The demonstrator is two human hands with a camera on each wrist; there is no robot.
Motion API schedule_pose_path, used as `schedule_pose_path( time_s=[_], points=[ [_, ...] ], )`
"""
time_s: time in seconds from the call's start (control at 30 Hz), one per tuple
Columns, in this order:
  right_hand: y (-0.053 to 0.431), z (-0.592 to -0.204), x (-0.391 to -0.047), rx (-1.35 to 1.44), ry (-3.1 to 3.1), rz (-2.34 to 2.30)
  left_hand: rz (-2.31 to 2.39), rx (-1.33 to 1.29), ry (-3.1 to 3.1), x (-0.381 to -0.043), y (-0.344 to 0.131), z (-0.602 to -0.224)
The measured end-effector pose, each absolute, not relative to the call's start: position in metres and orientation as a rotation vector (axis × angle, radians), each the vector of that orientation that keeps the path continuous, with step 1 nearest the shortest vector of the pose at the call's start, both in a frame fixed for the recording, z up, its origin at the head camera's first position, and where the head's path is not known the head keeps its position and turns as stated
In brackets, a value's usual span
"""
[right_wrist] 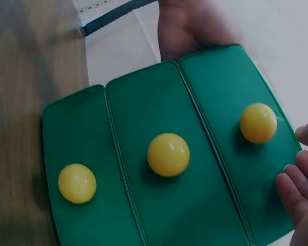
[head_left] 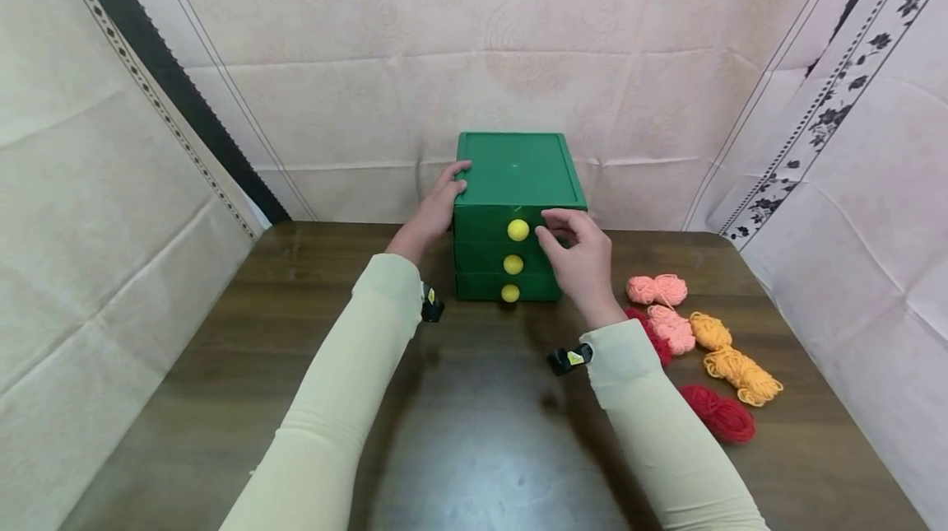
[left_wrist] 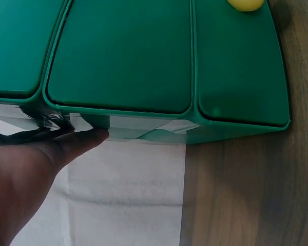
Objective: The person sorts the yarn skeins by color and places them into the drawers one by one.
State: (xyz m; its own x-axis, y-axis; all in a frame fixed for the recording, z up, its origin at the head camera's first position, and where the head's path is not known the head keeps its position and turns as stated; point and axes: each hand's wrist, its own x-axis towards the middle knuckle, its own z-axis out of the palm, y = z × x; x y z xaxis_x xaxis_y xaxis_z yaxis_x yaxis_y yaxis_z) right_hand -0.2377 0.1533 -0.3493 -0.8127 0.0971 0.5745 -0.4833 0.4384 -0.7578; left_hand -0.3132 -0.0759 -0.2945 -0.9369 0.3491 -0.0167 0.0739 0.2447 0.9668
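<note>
A small green chest of three drawers (head_left: 521,169) stands at the back of the table, each drawer front bearing a round yellow knob (head_left: 518,230). My left hand (head_left: 439,208) rests against the chest's left side, its fingertips at the top edge. Strips of clear tape (left_wrist: 138,123) run along that side in the left wrist view. At the right part of the top drawer's front is my right hand (head_left: 581,259), fingers loosely bent and holding nothing. Its fingertips (right_wrist: 286,179) are beside the top knob (right_wrist: 258,123), apart from it. All three drawers look pushed in.
To the right on the wooden table (head_left: 474,432) lie several tied yarn bundles: pink ones (head_left: 657,290), a yellow one (head_left: 743,376) and red ones (head_left: 718,413). Part of one red bundle is hidden by the right forearm. Pale cloth (head_left: 474,37) hangs behind the table.
</note>
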Motion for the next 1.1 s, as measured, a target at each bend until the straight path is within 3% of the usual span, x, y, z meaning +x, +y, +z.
schedule_pose_path(
  time_s=[0.43, 0.77, 1.1],
  points=[
    [0.129, -0.35, -0.24, 0.401, -2.161, 1.325, 1.726, 0.434, 2.331, -0.317, -0.076, -0.296],
    [0.122, -0.357, -0.243, 0.459, -2.157, 1.143, 1.678, 0.438, 2.361, -0.344, -0.076, -0.321],
    [0.118, -0.355, -0.244, 0.458, -2.203, 1.053, 1.609, 0.446, 2.32, -0.337, -0.084, -0.308]
  ],
)
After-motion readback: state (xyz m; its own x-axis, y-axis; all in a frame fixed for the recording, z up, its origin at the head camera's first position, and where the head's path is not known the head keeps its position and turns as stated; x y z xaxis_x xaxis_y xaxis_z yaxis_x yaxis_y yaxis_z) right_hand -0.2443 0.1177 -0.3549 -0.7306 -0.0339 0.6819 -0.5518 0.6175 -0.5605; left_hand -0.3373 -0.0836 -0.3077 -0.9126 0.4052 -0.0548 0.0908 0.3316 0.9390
